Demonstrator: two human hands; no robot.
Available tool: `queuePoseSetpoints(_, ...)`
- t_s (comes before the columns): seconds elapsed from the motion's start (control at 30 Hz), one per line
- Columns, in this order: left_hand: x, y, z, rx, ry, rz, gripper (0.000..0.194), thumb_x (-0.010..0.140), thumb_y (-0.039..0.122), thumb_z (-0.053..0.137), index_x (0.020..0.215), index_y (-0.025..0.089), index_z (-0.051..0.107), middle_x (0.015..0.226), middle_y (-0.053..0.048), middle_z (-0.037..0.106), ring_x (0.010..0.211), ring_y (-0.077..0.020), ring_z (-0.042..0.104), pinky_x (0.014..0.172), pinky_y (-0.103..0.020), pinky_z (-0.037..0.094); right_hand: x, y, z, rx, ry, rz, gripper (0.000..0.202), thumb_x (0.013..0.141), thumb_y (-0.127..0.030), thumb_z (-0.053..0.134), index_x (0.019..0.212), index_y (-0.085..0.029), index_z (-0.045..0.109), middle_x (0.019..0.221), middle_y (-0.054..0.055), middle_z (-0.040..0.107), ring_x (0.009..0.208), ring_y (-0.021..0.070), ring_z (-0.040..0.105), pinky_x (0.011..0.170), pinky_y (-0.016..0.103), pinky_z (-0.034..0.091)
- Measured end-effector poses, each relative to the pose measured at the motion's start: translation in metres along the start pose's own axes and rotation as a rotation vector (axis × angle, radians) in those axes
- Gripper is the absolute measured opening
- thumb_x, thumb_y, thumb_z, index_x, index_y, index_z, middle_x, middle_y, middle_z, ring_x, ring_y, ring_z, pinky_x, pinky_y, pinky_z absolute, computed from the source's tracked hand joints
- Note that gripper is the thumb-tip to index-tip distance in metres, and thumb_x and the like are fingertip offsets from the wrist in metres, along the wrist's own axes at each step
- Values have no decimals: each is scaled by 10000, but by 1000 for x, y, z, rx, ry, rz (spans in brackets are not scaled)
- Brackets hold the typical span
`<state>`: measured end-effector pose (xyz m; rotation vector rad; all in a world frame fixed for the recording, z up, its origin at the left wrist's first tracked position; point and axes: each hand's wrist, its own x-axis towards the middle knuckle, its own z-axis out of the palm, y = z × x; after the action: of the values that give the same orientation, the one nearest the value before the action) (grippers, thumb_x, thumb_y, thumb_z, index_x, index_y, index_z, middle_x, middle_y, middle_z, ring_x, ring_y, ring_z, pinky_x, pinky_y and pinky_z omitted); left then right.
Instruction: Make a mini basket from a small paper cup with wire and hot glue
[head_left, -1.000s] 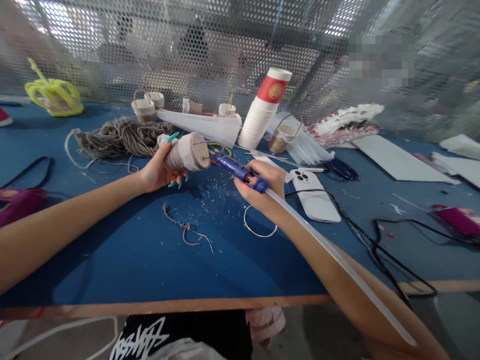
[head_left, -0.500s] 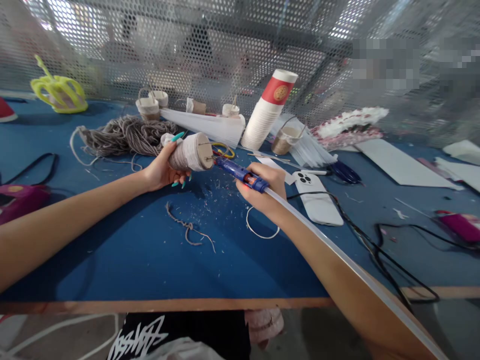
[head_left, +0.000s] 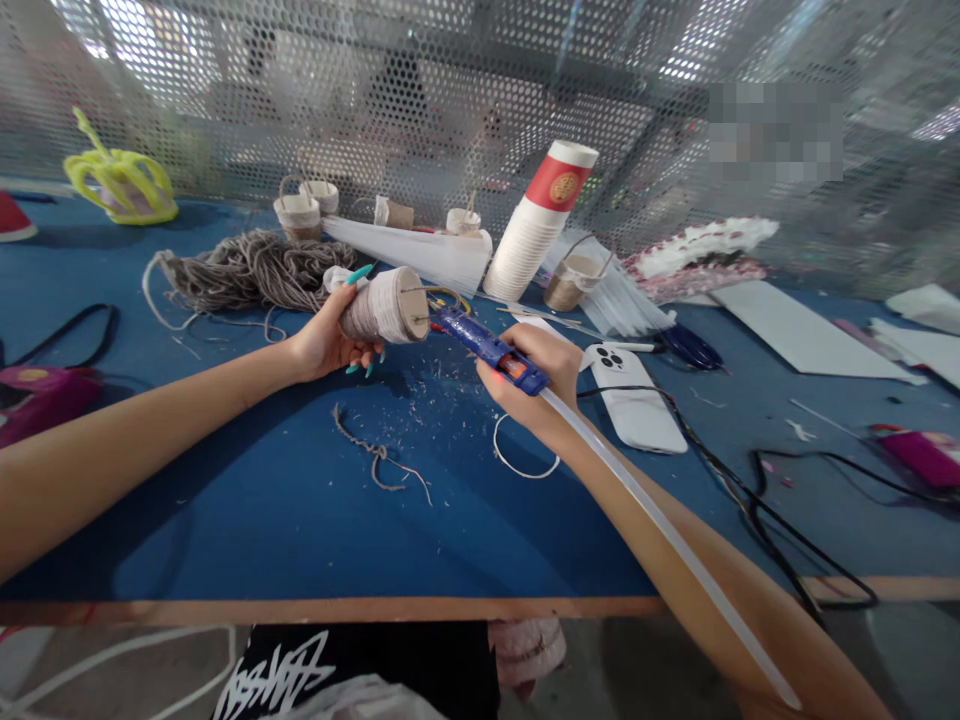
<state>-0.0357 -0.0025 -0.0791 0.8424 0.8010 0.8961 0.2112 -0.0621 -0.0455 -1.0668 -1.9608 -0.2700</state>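
Note:
My left hand (head_left: 334,335) is closed around a yarn-wrapped paper cup (head_left: 379,308), tipped on its side with its flat end facing right. White and grey-brown yarn covers its wall, and a thin wire-like piece sticks out by the flat end. In my right hand (head_left: 532,375) is a blue glue gun (head_left: 484,342), its nozzle pointing left near the cup's flat end. I cannot tell whether the nozzle touches it. A long clear glue stick (head_left: 667,530) runs out of the gun's back, over my right forearm.
Grey yarn (head_left: 247,270) lies behind my left hand. A leaning stack of paper cups (head_left: 525,235), small wrapped cups (head_left: 576,280) and bundled glue sticks (head_left: 420,250) stand farther back. A white phone (head_left: 637,400) and black cable (head_left: 705,455) lie right. A yarn scrap (head_left: 375,455) lies in front.
The glue gun has drawn slightly away from the cup's end, rightward and down, with my right hand. The glue stick's rear end now shows over the forearm. My left hand and the cup have barely moved.

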Motion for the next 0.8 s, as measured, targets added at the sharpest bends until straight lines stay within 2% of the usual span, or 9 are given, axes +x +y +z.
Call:
queuePoseSetpoints(0.13,-3,1,5,-23,47,-10,650,862,598,210,866,95,622,513,-102,554,343,-148,511,278,-222,341,0,-1,-1,1,-67,29,125,661,-219,573,604,-214,462,578,-24,520,511,106,458,508,269,377)
queuePoseSetpoints(0.27,-3,1,6,-85,80,-32,621,858,594,250,924,97,617,504,-89,545,343,-145,492,278,-223,322,1,-1,-1,23,-56,16,128,639,-188,603,595,-199,482,558,-30,508,499,94,447,500,257,367)
queuePoseSetpoints(0.4,-4,2,8,-19,97,-26,637,872,571,214,954,77,608,509,-91,543,350,-142,489,284,-221,324,2,-1,-1,8,-80,41,144,633,-197,605,580,-203,471,534,-38,485,489,95,433,496,258,357)
queuePoseSetpoints(0.57,-5,3,8,46,80,6,672,876,571,173,855,65,614,522,-118,552,352,-146,502,296,-226,333,1,-2,-1,17,-44,57,143,640,-203,601,583,-216,470,555,-19,514,504,108,454,500,273,372)
queuePoseSetpoints(0.67,-5,3,9,26,85,-5,640,881,570,191,838,87,610,535,-110,563,374,-138,506,319,-218,352,2,-5,-2,51,-36,158,148,646,-212,604,567,-220,479,542,-20,513,507,115,469,500,279,385)
queuePoseSetpoints(0.8,-7,5,13,-22,96,-33,621,895,549,193,893,84,605,522,-86,547,383,-123,476,330,-212,349,6,-10,-5,215,-145,340,175,688,-251,598,553,-210,495,504,-30,515,470,109,489,481,273,406)
